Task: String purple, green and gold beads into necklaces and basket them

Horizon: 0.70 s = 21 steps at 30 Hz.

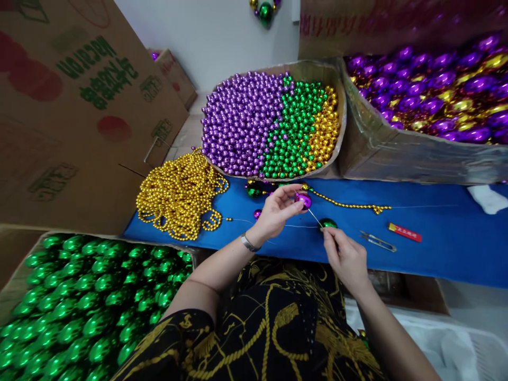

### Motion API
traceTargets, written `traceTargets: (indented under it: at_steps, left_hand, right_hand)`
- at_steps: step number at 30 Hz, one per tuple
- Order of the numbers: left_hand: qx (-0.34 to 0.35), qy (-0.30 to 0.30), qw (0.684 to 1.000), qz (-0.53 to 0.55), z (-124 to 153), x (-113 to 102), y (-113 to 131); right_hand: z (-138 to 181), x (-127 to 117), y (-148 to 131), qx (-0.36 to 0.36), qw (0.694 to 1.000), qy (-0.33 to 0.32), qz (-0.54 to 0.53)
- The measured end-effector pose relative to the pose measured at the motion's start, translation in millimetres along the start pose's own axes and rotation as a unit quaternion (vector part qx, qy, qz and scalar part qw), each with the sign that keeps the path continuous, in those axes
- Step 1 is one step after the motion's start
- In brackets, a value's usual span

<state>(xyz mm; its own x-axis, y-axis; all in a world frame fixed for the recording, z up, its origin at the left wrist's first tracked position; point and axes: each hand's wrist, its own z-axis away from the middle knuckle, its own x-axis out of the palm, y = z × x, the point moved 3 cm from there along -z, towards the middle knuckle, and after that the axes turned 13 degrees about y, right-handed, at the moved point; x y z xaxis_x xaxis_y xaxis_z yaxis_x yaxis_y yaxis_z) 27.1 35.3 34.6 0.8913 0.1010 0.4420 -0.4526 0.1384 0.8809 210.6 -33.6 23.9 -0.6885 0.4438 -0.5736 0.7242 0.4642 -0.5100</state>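
My left hand pinches a shiny purple ball just above the blue table. A thin needle or wire runs from the ball down to my right hand, whose fingertips are pinched on its lower end. A green ball lies on the table right beside my right fingertips. A strand of small gold beads trails to the right from the purple ball. A small purple bead and a green ball lie near my left hand.
A heap of gold bead strands lies at the table's left. A cardboard box behind holds purple, green and gold beads. Boxes of large green balls and purple-gold balls flank me. Snips and a red lighter lie right.
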Motion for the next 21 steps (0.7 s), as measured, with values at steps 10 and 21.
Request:
traceTargets:
  at_steps: [10, 21]
  left_hand:
    - [0.023, -0.067, 0.996, -0.051, 1.4, 2.7, 1.2]
    - [0.402, 0.021, 0.788, -0.466, -85.4, -11.5, 77.8]
  right_hand:
    - [-3.2, 5.2, 0.5, 0.005, 1.0, 0.016, -0.004]
    - [-1.4, -1.0, 8.5, 0.031, 0.998, 0.049, 0.008]
